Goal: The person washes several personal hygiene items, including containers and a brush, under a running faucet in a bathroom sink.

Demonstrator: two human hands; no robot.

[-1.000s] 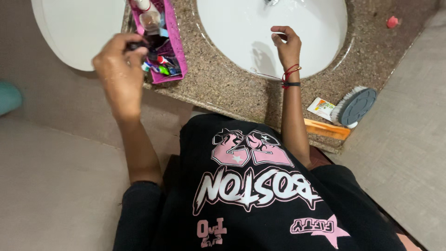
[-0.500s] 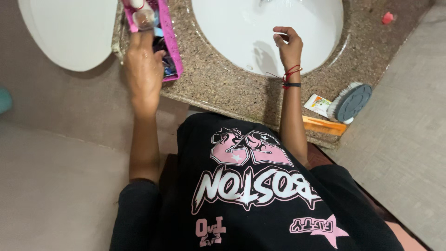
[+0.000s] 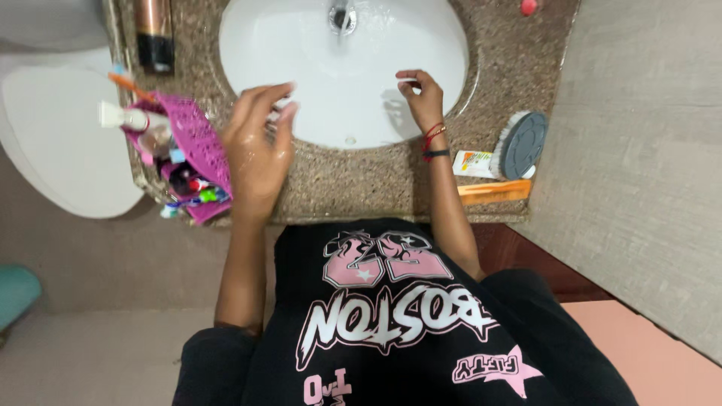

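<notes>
The left hand [image 3: 257, 143] has left the pink basket [image 3: 197, 143], fingers loosely apart at the sink [image 3: 301, 45] rim; the right hand [image 3: 421, 98] still pinches something small and white over the sink.

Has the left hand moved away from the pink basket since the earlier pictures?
Yes. The left hand has left the pink basket and now sits to its right, at the rim of the white sink, nearer the right hand.
</notes>
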